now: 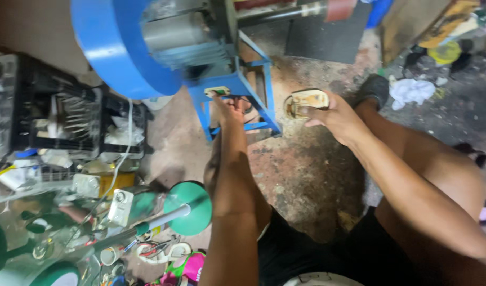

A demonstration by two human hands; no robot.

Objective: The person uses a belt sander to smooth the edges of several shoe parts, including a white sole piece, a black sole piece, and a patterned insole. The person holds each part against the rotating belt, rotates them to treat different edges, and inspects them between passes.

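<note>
At the left of the frame a black crate (52, 114) of clutter is seen, with a blue machine (147, 47) above it at upper centre. The left hand (229, 108) is reached up to the white switch (217, 91) on the machine's blue frame, fingers bent against it. Right of centre, a worn shoe sole (305, 100) is gripped in the right hand (335, 116), above the stained floor (306, 175).

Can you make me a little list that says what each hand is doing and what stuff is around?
left hand: reaches out to a small switch box on the blue machine frame
right hand: holds a worn shoe sole, thumb on top
machine: blue round guard, grey motor behind it
floor: stained, bare concrete
left side: black crate, green round stand, loose tools and clutter
far right: white rag
</note>
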